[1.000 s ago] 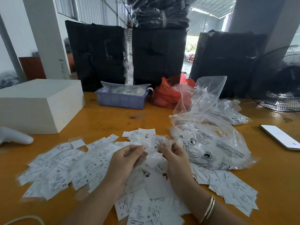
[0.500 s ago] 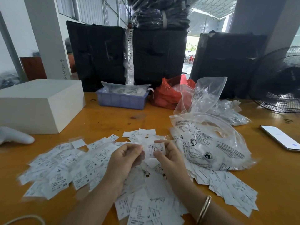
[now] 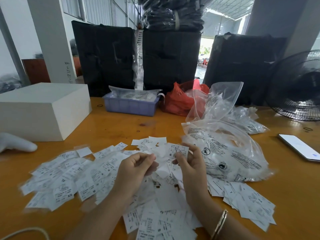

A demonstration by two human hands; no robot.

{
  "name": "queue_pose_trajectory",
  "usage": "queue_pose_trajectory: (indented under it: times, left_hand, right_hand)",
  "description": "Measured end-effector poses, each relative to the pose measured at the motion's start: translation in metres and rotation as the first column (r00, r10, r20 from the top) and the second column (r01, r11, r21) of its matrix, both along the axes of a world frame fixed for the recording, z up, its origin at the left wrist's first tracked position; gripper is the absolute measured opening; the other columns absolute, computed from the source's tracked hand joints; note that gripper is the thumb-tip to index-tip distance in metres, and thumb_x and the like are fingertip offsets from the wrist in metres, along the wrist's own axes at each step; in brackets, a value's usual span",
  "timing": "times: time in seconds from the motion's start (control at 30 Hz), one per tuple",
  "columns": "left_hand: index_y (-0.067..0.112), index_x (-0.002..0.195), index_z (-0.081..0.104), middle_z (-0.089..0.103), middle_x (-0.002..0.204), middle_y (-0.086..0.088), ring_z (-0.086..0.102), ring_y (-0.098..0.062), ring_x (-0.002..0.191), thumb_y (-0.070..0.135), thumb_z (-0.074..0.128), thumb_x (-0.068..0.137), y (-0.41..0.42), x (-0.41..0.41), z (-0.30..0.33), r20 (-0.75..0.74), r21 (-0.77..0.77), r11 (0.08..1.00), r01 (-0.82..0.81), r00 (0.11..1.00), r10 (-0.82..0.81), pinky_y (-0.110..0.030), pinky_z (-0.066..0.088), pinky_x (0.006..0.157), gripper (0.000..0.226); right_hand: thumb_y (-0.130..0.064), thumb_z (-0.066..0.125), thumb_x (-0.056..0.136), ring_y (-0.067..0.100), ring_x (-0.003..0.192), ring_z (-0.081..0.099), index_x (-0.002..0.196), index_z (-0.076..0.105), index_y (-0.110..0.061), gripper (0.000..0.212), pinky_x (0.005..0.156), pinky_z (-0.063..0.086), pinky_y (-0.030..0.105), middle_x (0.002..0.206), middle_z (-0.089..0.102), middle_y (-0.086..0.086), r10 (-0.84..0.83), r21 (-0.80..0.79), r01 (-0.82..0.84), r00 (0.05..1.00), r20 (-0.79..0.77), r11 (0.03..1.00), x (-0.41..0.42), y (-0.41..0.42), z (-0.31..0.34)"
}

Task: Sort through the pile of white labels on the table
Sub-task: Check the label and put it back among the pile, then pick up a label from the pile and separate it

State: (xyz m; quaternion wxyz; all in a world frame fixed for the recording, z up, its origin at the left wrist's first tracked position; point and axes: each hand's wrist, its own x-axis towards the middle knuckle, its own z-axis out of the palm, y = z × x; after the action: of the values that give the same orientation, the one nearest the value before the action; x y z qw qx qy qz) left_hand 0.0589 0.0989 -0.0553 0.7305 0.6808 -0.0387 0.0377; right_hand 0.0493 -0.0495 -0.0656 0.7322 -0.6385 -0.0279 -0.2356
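A wide pile of white printed labels [image 3: 72, 177] covers the near part of the orange table [image 3: 121, 125], with size letters such as XS and M showing. Above the pile's middle, my right hand [image 3: 188, 163] pinches one white label [image 3: 178, 150] marked M, held up with its print facing me. My left hand [image 3: 136, 168] is curled just left of it, its fingers closed on the edge of some white labels [image 3: 160, 155]. Both forearms come in from the bottom edge; the right wrist wears a gold bangle [image 3: 220, 224].
A clear printed plastic bag [image 3: 230, 153] lies right of the hands, more bags behind it. A phone [image 3: 299, 147] lies far right, a black fan [image 3: 297, 87] behind. A white box [image 3: 43, 110], blue tray [image 3: 129, 106] and red bag [image 3: 178, 101] stand at the back.
My right hand has lifted one label out of the pile and turned it up toward me. My left hand stays curled beside it over the pile.
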Motion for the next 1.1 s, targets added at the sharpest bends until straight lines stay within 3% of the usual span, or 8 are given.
queue_pose_trajectory:
  times: [0.27,0.37,0.43,0.7,0.83,0.97,1.03,1.1]
  left_hand:
    - [0.018,0.086,0.070,0.075,0.075,0.004,0.071,-0.009,0.073,0.025,0.064,0.087,-0.0004,0.0001,-0.0002,0.033,0.065,0.997,-0.033,0.999,0.031,-0.011,0.051,0.059,0.009]
    - [0.018,0.084,0.070,0.074,0.073,0.006,0.070,-0.006,0.069,0.027,0.064,0.087,0.0002,-0.0005,0.0006,0.046,0.087,0.995,-0.056,0.998,0.052,-0.010,0.050,0.056,0.011]
    - [0.019,0.082,0.070,0.073,0.072,0.007,0.069,-0.004,0.068,0.029,0.064,0.086,0.0000,-0.0011,0.0011,0.057,0.113,0.992,-0.058,0.997,0.052,-0.009,0.049,0.056,0.012]
    - [0.016,0.092,0.069,0.074,0.078,0.002,0.070,-0.009,0.071,0.022,0.064,0.089,0.0023,0.0008,0.0008,-0.041,0.019,1.000,-0.022,0.999,0.023,-0.013,0.051,0.057,0.009]
    - [0.016,0.093,0.068,0.074,0.079,0.001,0.071,-0.009,0.071,0.022,0.065,0.088,0.0019,0.0024,0.0000,-0.099,-0.048,0.998,-0.035,0.995,0.031,-0.014,0.051,0.057,0.008]
    - [0.020,0.096,0.067,0.075,0.082,0.002,0.071,-0.011,0.075,0.022,0.069,0.085,0.0021,0.0022,-0.0007,-0.090,0.005,1.000,0.016,0.996,-0.016,-0.015,0.052,0.059,0.011]
    - [0.023,0.096,0.066,0.075,0.082,0.004,0.071,-0.007,0.076,0.020,0.071,0.083,0.0021,0.0019,0.0000,-0.064,0.078,0.996,0.044,0.997,-0.039,-0.013,0.051,0.059,0.015]
    - [0.025,0.096,0.065,0.075,0.080,0.006,0.070,-0.005,0.075,0.020,0.072,0.081,0.0020,0.0023,0.0008,-0.045,0.147,0.988,0.052,0.998,-0.046,-0.013,0.050,0.060,0.017]
  right_hand:
    - [-0.006,0.061,0.089,0.019,0.059,0.046,0.103,0.058,-0.031,0.029,0.059,0.046,0.013,0.052,0.038,-0.007,0.053,-0.207,-0.054,0.999,-0.008,0.977,-0.0013,0.0030,0.0011]
    - [-0.007,0.060,0.090,0.005,0.051,0.044,0.103,0.056,-0.035,0.031,0.054,0.048,0.027,0.049,0.042,-0.014,0.061,-0.328,-0.068,0.998,-0.033,0.942,-0.0030,0.0042,0.0003]
    - [-0.005,0.058,0.090,0.000,0.046,0.043,0.102,0.056,-0.036,0.033,0.063,0.052,0.040,0.047,0.045,-0.017,0.055,-0.392,-0.066,0.998,-0.040,0.917,-0.0047,0.0054,0.0011]
    - [0.002,0.050,0.090,-0.002,0.051,0.050,0.104,0.056,-0.033,0.039,0.067,0.053,0.051,0.058,0.053,-0.021,0.043,-0.435,-0.047,0.999,-0.020,0.899,-0.0056,0.0037,0.0011]
    - [0.002,0.052,0.089,-0.002,0.053,0.053,0.103,0.055,-0.035,0.040,0.065,0.054,0.036,0.057,0.053,-0.026,0.070,-0.464,-0.059,0.998,0.007,0.884,-0.0063,0.0039,0.0000]
    - [-0.002,0.055,0.090,0.008,0.060,0.056,0.102,0.054,-0.042,0.042,0.055,0.042,0.017,0.068,0.058,-0.005,0.051,-0.435,-0.049,0.999,-0.007,0.899,-0.0046,0.0044,-0.0010]
    - [-0.005,0.056,0.090,0.014,0.074,0.060,0.108,0.052,-0.043,0.042,0.063,0.043,0.011,0.077,0.060,0.005,0.044,-0.427,-0.055,0.998,-0.036,0.903,-0.0026,0.0037,-0.0021]
    - [-0.009,0.058,0.091,0.002,0.091,0.059,0.112,0.049,-0.044,0.042,0.076,0.039,0.001,0.090,0.061,-0.007,0.050,-0.442,-0.077,0.996,-0.074,0.894,-0.0018,0.0036,-0.0018]
